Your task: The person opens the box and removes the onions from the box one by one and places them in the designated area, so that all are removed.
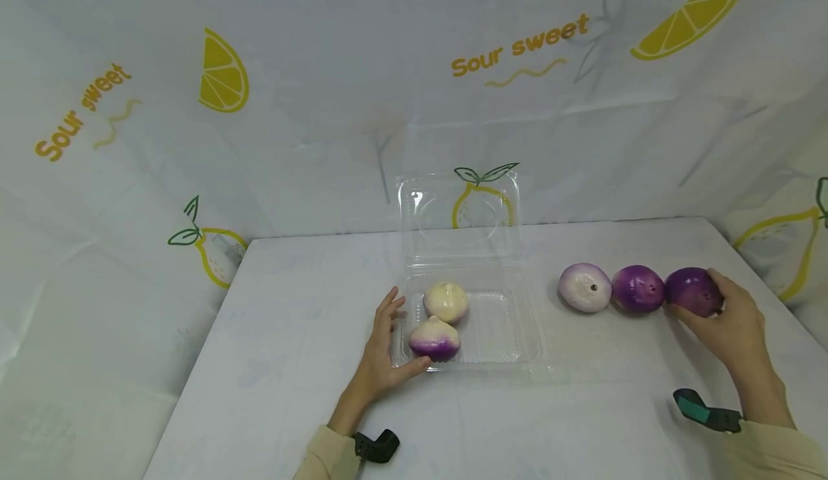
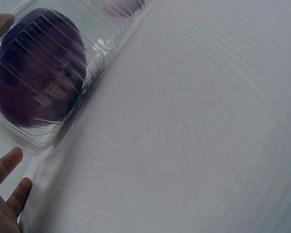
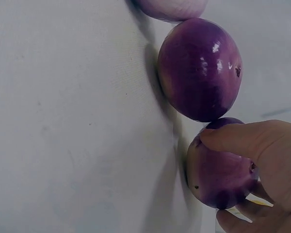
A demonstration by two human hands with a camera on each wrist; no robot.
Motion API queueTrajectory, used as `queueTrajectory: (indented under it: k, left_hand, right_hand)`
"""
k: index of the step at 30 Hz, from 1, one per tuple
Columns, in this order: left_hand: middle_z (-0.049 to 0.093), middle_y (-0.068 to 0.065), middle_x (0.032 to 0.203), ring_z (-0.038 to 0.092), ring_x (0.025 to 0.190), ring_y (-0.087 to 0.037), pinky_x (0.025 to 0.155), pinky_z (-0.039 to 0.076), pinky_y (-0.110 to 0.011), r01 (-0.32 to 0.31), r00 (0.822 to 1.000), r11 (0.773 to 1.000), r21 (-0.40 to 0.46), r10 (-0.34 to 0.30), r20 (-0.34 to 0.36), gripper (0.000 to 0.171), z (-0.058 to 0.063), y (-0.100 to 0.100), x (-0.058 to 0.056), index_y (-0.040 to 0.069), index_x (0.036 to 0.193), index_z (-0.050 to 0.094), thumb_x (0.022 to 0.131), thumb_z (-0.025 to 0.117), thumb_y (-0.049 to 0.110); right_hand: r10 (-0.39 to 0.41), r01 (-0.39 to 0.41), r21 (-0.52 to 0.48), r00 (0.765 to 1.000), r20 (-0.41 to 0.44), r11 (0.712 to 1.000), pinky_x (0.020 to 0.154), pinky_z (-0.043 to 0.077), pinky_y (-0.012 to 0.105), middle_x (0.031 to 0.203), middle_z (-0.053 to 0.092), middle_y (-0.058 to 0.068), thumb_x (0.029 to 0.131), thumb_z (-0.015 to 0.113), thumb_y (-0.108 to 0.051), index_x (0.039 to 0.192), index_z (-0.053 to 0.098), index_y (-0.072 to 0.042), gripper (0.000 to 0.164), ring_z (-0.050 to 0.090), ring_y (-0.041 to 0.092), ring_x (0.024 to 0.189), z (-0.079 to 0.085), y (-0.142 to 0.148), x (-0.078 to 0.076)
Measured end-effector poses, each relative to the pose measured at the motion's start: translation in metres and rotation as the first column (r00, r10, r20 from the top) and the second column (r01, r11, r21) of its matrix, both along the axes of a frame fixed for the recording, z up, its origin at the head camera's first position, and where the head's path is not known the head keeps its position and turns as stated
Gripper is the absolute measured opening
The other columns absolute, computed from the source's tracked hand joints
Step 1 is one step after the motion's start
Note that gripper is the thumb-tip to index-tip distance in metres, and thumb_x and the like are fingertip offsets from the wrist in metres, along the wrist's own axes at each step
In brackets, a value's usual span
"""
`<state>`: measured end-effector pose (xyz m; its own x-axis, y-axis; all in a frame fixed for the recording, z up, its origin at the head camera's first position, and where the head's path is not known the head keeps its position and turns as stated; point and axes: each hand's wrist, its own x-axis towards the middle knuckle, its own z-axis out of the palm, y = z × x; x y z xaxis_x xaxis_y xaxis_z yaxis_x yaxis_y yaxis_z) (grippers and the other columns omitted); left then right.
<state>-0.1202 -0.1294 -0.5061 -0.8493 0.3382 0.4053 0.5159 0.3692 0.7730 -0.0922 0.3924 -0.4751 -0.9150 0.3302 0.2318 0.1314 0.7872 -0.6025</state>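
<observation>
Dark purple bulb [image 1: 691,292], right of the head frame, end of a row of 3 on the white table [image 1: 621,422]. Right hand [image 1: 737,325] grips it, thumb and fingers at opposite sides. It appears to touch the middle purple bulb [image 1: 638,289]; a pale bulb [image 1: 585,288] sits left of that. Left hand [image 1: 375,365], well apart at lower centre, lies spread around the left corner of a clear container [image 1: 507,329], thumb by the front rim; firm contact cannot be told. Inside, at left: 2 bulbs, apparently touching; lid [image 1: 404,214] raised behind.

Risks, judged: smooth, rounded skin could slip from the fingertips; a sideways nudge could set the neighbours rolling; the container looks light and could skid or tip if knocked while loosely steadied.
</observation>
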Motion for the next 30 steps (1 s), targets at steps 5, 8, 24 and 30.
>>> queueTrajectory:
  k: [5,8,24,30]
  left_hand:
    - [0.024,-0.025,0.166,0.053,0.126,-0.036,0.101,0.047,-0.046,-0.003,1.000,1.000,0.002,0.003,-0.007,0.099,-0.001,0.000,0.000,-0.002,0.152,0.034,0.072,0.082,0.032]
    - [0.024,-0.025,0.166,0.053,0.126,-0.036,0.101,0.047,-0.045,-0.003,1.000,1.000,0.004,0.003,-0.007,0.099,-0.001,0.000,0.001,-0.002,0.152,0.035,0.072,0.082,0.032]
    - [0.024,-0.024,0.167,0.052,0.128,-0.036,0.101,0.046,-0.041,0.005,1.000,1.000,0.005,-0.005,0.000,0.099,0.002,0.000,0.001,-0.001,0.153,0.034,0.073,0.081,0.034]
    - [0.024,-0.025,0.166,0.052,0.127,-0.036,0.100,0.045,-0.041,0.000,1.000,1.000,0.003,0.000,-0.015,0.098,-0.001,0.000,0.000,-0.003,0.152,0.034,0.073,0.082,0.033]
  right_hand:
    - [0.003,-0.003,-0.010,1.000,-0.003,1.000,0.111,0.025,0.076,0.148,0.034,0.048,0.089,0.074,-0.020,0.153,0.030,0.012,0.084,0.033,0.067,0.136,0.001,-0.002,0.001]
    - [0.002,-0.002,-0.019,1.000,-0.004,1.000,0.112,0.023,0.077,0.149,0.033,0.048,0.089,0.075,-0.021,0.153,0.030,0.012,0.085,0.030,0.067,0.138,0.001,-0.002,0.001]
    - [-0.017,0.017,-0.033,1.000,-0.001,0.999,0.114,0.021,0.076,0.154,0.028,0.045,0.088,0.077,-0.019,0.154,0.030,0.009,0.086,0.025,0.064,0.144,0.005,-0.005,0.005]
    - [-0.043,0.043,-0.016,0.999,-0.012,0.999,0.112,0.025,0.075,0.155,0.030,0.043,0.088,0.078,-0.017,0.155,0.031,0.007,0.085,0.028,0.062,0.144,0.013,-0.014,0.006]
